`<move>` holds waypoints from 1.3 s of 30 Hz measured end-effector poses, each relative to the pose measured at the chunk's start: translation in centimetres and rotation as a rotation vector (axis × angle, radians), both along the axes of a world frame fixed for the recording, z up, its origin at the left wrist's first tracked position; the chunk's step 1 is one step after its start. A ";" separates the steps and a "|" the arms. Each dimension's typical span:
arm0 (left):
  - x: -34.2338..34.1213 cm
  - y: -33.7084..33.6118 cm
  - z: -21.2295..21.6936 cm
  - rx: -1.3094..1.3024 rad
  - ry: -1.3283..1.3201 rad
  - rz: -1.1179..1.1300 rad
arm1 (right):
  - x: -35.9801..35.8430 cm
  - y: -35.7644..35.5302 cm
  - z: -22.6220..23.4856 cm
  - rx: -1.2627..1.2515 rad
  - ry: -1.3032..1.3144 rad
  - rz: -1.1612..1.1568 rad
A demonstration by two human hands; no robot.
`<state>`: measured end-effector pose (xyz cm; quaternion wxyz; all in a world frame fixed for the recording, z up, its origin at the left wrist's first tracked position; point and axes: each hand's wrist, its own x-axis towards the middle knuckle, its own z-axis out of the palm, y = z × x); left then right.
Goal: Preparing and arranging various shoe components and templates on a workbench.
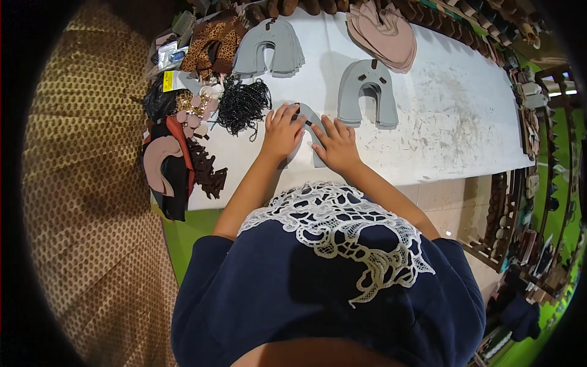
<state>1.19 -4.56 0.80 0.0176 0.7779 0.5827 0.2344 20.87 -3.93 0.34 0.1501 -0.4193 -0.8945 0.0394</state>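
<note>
**Grey arch-shaped piece pressed flat on the white table**

A single grey arch-shaped piece (310, 125) lay on the white table (428, 122), just before the person, and was mostly hidden by both hands. The left hand (282, 131) was laid over its left leg with fingers spread and flat; nothing was gripped. The right hand (335, 145) was pressed palm-down on its right leg, likewise spread. The step was judged to be smoothing or seating the piece, mid-way. The next move was judged to call for even pressure along both legs, so that the piece would not shift.

Just beyond, a stack of grey arches (367, 95) was noted; a second grey stack (269, 50) and a pile of pink pieces (382, 33) lay farther back. No true container was made out. Black beaded strands (243, 104), pink and gold ornaments (194, 107) and leopard-print pieces (214, 40) lay loose at the left edge.
</note>
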 end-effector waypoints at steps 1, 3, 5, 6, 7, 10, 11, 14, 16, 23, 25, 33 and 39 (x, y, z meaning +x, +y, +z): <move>0.1 -0.1 -0.2 -0.029 0.036 0.041 | 0.0 0.0 0.0 -0.005 0.001 -0.004; 0.0 -0.4 -0.6 -0.027 0.075 0.069 | 0.0 0.0 0.1 -0.011 0.001 -0.008; 0.0 -0.6 -1.0 -0.025 0.115 0.100 | -0.1 0.0 0.2 -0.014 0.015 -0.015; 0.1 -0.7 -1.1 -0.046 0.112 0.128 | -0.1 -0.1 0.3 -0.014 0.015 -0.015; 0.1 -0.9 -1.2 -0.068 0.110 0.156 | -0.1 -0.1 0.4 -0.015 0.018 -0.018; 0.6 -1.2 -1.4 -0.107 0.101 0.189 | -0.1 -0.1 0.5 -0.010 0.013 -0.015; 0.8 -1.4 -1.4 -0.106 0.101 0.191 | -0.2 -0.1 0.5 -0.005 0.005 -0.011; 1.0 -1.7 -1.6 -0.135 0.068 0.216 | -0.7 0.0 1.0 0.011 -0.058 0.019; 1.0 -1.9 -1.7 -0.156 0.092 0.195 | -1.8 0.2 1.7 -0.014 -0.051 0.005; 1.1 -2.3 -2.2 -0.100 0.067 0.239 | -2.2 0.8 0.2 -0.018 -0.057 -0.013; 0.9 -2.6 -2.2 -0.091 0.134 0.254 | -2.4 0.8 0.4 -0.021 -0.064 -0.013; 0.8 -4.4 -2.1 -0.141 0.092 0.291 | -1.6 -1.2 1.4 -0.034 -0.085 -0.075; 0.6 -6.1 -1.2 -0.286 0.108 0.322 | -1.3 -1.7 2.5 -0.061 -0.093 -0.086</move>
